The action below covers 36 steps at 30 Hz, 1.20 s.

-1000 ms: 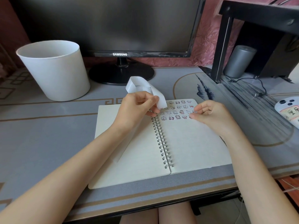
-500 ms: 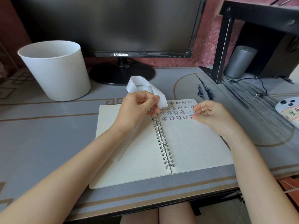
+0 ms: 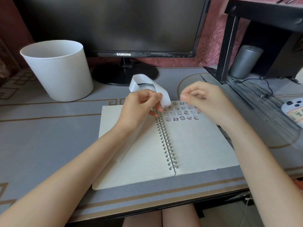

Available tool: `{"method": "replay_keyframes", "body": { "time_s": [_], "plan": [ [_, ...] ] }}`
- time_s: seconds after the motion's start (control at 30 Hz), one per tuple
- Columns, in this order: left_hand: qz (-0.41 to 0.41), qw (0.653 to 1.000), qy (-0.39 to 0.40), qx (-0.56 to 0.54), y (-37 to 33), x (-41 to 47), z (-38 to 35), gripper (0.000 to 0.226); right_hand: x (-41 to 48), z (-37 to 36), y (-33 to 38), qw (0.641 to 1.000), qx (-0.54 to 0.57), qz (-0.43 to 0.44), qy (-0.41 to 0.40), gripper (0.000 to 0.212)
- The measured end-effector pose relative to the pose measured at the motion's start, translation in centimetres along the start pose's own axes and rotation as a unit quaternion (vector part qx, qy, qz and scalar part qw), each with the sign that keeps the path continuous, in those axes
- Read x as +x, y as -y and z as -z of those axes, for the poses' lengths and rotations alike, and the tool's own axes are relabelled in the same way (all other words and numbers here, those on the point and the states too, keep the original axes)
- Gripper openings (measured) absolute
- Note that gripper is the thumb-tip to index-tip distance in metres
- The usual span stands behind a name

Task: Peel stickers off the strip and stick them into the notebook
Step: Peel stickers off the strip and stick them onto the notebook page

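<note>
Left hand (image 3: 141, 107) pinches the strip (image 3: 144, 80) between thumb and fingers, looped up over the far edge of the open notebook (image 3: 196, 145), which sits mid-worktop (image 3: 49, 136) near the front edge. My guess is that this puts the loose end right beside the sticker rows (image 3: 180, 113) on the right page. Right hand (image 3: 208, 102) hovers just beside that end, fingers curled, too blurry to tell if it's got a sticker.

left hand (image 3: 141, 105), left forearm (image 3: 73, 169) bare, from 8 o'clock | right hand (image 3: 208, 102), right forearm (image 3: 265, 161) bare, from 4 o'clock | bare legs (image 3: 180, 217) at 6 o'clock
</note>
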State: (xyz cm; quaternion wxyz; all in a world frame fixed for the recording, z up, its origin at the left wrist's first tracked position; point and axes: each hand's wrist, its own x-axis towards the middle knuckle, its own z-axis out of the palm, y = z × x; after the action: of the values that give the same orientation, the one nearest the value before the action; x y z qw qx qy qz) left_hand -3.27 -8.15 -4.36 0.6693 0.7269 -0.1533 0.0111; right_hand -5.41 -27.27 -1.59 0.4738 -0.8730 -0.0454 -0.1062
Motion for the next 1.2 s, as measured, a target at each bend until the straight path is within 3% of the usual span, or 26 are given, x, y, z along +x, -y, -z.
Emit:
{"method": "replay_keyframes", "body": {
  "time_s": [0.17, 0.6, 1.2],
  "plan": [
    [-0.017, 1.000, 0.001, 0.000, 0.2, 0.1, 0.2, 0.026, 0.7, -2.5, 0.0, 0.996, 0.033, 0.062, 0.048, 0.014],
    [-0.017, 0.999, 0.010, -0.038, 0.0, 0.1, -0.1, 0.030, 0.1, -3.0, -0.7, 0.987, 0.130, 0.096, 0.006, 0.027],
    [-0.036, 0.999, 0.034, -0.014, 0.5, 0.1, -0.1, 0.019, -0.2, -3.4, -1.0, 0.990, 0.111, 0.091, -0.016, 0.009]
  ]
}}
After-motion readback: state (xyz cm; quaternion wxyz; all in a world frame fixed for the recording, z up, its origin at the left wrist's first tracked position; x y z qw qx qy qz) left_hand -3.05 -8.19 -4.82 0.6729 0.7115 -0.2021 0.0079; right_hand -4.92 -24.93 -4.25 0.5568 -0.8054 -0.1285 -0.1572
